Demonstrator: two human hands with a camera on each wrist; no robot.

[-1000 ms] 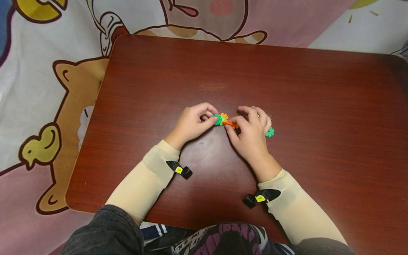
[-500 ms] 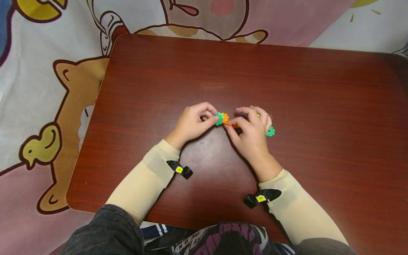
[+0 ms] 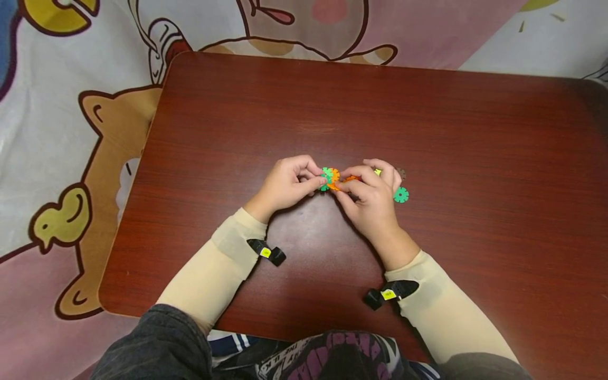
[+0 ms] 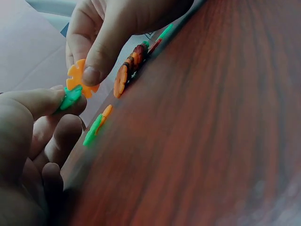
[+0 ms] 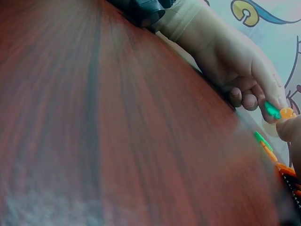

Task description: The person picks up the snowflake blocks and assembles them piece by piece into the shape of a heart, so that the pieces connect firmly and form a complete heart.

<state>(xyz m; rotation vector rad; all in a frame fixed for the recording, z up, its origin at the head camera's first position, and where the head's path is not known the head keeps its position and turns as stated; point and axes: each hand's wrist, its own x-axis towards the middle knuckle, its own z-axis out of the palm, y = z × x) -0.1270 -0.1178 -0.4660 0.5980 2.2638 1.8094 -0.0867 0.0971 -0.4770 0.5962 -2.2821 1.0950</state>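
Between thumb and fingertip my left hand [image 3: 291,183] pinches a green notched plastic disc [image 4: 70,98]. My right hand [image 3: 372,198] pinches an orange notched disc [image 4: 76,76] by its side. The two discs meet edge to edge at an angle in the left wrist view, held above the table. Right below them lies another pair on the tabletop, a green disc [image 4: 92,130] against an orange disc [image 4: 107,112]. Under and beyond my right fingers runs a row of mostly orange discs [image 4: 121,81], partly hidden by that hand in the head view.
At the right of my right hand lie a loose green disc [image 3: 401,195] and a brown disc [image 3: 401,173]; a bit of a yellow disc [image 3: 378,172] shows between the fingers. The brown wooden table [image 3: 456,158] extends around them, against a cartoon-printed cloth [image 3: 47,132].
The orange disc in my right hand, seen nearly edge-on before, has turned and come up against the green disc. My right fingers have shifted slightly; my left hand has barely moved.
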